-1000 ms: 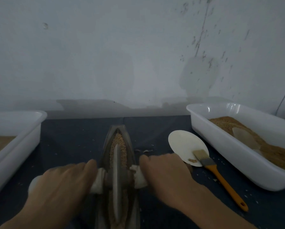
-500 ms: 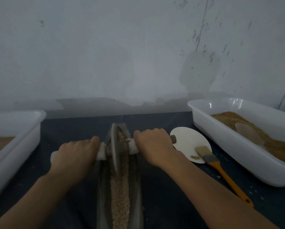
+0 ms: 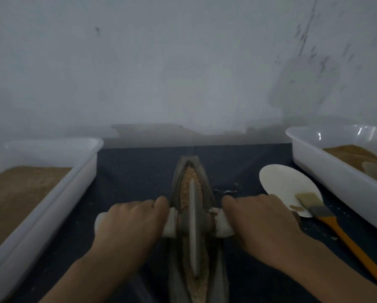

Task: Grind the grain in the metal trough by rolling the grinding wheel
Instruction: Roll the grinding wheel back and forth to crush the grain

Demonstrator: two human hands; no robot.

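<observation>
Head view: your left hand (image 3: 128,224) and right hand (image 3: 261,221) each grip wrapped axle ends; grinding wheel (image 3: 193,226) sits between them in metal trough (image 3: 207,191). Coarse grain (image 3: 188,182) ahead. Press evenly, keep wheel upright, roll full length.

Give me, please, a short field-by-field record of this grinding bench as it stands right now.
left hand: grips the left handle
right hand: grips the right handle
grinding wheel: upright in the metal trough
grain: coarse at the far end
brush: bristles on the white disc
side trays: left tray and right tray, brown meal in both
</observation>
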